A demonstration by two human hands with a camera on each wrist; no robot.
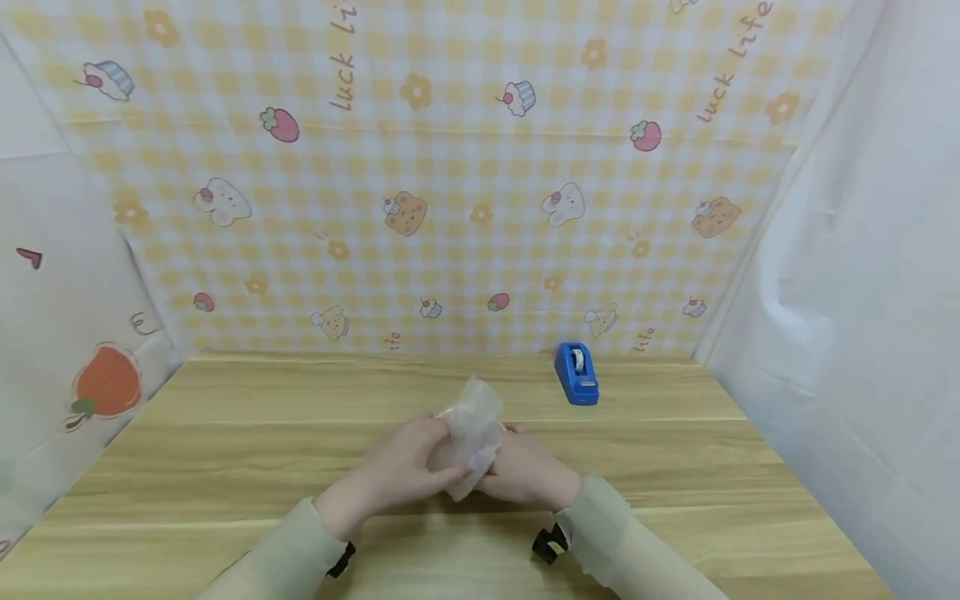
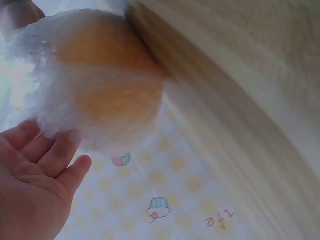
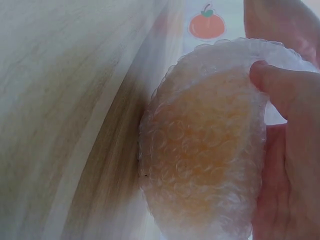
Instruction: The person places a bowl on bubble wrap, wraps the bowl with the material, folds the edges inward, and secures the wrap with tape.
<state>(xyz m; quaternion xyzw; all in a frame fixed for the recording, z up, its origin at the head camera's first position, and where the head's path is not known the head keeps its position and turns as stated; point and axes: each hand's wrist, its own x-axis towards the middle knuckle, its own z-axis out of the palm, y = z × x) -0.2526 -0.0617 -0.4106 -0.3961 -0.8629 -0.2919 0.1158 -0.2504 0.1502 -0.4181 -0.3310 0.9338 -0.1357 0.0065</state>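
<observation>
A bundle of clear bubble wrap [image 1: 476, 429] is held just above the wooden table, between the two hands. Something orange shows through the layers in both wrist views, but its kind is hidden. My left hand [image 1: 405, 462] grips the bundle from the left, thumb on the near face and fingers behind. From the right, my right hand [image 1: 528, 471] holds its other side. In the left wrist view the left fingertips [image 2: 67, 142] touch the edge of the wrap. The right wrist view shows the right thumb [image 3: 267, 75] pressing on the bubbled surface.
A blue tape dispenser [image 1: 577, 375] with a roll in it stands at the back right of the wooden table [image 1: 262, 433]. Behind the table hangs a yellow checked cloth [image 1: 480, 167]; white cloths close off the left and right sides.
</observation>
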